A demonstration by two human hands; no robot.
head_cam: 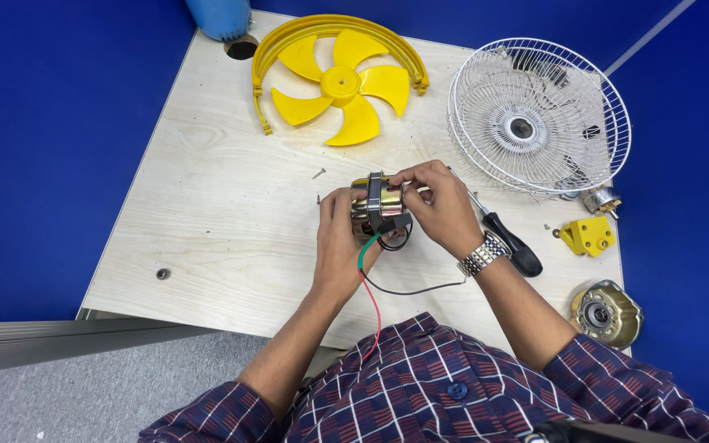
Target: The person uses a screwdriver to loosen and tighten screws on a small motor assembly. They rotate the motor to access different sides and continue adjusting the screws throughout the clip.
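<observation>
A small fan motor (377,203), metallic with a dark band and a yellow part behind, is held above the wooden table (207,213). My left hand (340,238) grips it from the left and below. My right hand (439,205), with a metal watch on the wrist, pinches its right side from above. Green, red and black wires (371,283) hang from the motor toward my chest.
A yellow fan blade (342,86) and a yellow ring (289,37) lie at the back. A white wire fan guard (539,115) sits back right. A black-handled screwdriver (512,244), a yellow bracket (588,236), a metal motor cover (606,313) and loose screws (319,173) lie around.
</observation>
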